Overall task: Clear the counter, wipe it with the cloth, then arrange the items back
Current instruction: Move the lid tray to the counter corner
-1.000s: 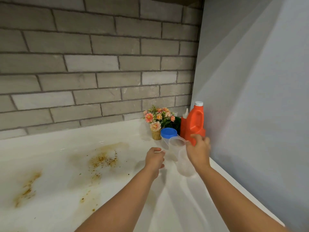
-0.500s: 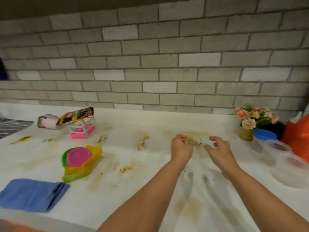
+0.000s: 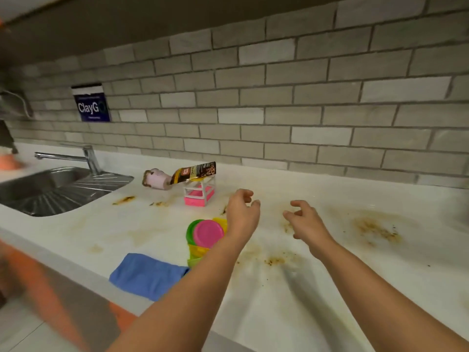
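Observation:
A white counter (image 3: pixel 330 288) carries brown stains and crumbs. A folded blue cloth (image 3: pixel 146 274) lies near its front edge. Just right of it is a stack of coloured plastic lids and bowls (image 3: pixel 205 235), pink on top. Behind stand a white rack with a pink sponge (image 3: pixel 199 195), a dark snack packet (image 3: pixel 194 171) leaning on it, and a tipped pink cup (image 3: pixel 157 179). My left hand (image 3: pixel 242 213) hovers above the stack's right side, fingers loosely curled and holding nothing. My right hand (image 3: pixel 305 221) hangs over the stained middle, also holding nothing.
A steel sink (image 3: pixel 54 190) with a tap (image 3: pixel 86 157) sits at the left end. A grey brick wall (image 3: pixel 279 110) backs the counter, with a blue sign (image 3: pixel 91 104) on it. An orange blurred object (image 3: pixel 9 162) lies at far left.
The view has swung left from the corner with the flowers, orange bottle and clear containers. Both hands have let go of the clear container and moved left, toward the coloured stack.

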Available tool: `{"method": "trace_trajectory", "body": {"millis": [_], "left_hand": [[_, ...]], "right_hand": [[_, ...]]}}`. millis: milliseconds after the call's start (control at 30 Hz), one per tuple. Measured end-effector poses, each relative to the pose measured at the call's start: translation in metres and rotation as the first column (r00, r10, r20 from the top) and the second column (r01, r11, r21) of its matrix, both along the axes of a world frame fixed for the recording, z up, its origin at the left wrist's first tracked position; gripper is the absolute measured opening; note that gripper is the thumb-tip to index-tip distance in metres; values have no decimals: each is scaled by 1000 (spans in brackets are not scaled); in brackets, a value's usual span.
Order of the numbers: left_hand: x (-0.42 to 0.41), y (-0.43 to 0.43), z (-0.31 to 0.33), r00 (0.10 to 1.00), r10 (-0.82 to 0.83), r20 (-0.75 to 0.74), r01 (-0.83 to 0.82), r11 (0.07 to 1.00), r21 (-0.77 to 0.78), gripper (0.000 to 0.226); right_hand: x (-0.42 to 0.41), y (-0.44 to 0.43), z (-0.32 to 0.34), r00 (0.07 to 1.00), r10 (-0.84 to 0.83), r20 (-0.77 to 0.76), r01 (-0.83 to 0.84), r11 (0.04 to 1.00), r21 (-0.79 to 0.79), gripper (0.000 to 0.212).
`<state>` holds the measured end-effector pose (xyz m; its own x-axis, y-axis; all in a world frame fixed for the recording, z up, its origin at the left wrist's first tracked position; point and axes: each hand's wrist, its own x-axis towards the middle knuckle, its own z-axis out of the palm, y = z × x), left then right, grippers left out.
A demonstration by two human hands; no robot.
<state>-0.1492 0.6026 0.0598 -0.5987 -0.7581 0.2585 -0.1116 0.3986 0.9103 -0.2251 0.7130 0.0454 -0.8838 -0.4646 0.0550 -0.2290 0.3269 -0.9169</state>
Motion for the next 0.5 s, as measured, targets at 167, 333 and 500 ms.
{"method": "trace_trajectory", "body": {"millis": [167, 333, 500], "left_hand": [[37, -91, -3, 996, 90, -27, -89, 995, 40, 17], [53, -156, -27, 985, 148, 91, -165, 963, 215, 20], [55, -184, -57, 978, 68, 195, -136, 924, 359, 33]], "right_hand": [[22, -82, -8, 996, 48, 73, -51, 998, 38, 43], [35, -132, -27, 967, -10, 256, -19, 994, 110, 61], [42, -153, -46, 908, -83, 410, 45, 994, 102, 69]]}}
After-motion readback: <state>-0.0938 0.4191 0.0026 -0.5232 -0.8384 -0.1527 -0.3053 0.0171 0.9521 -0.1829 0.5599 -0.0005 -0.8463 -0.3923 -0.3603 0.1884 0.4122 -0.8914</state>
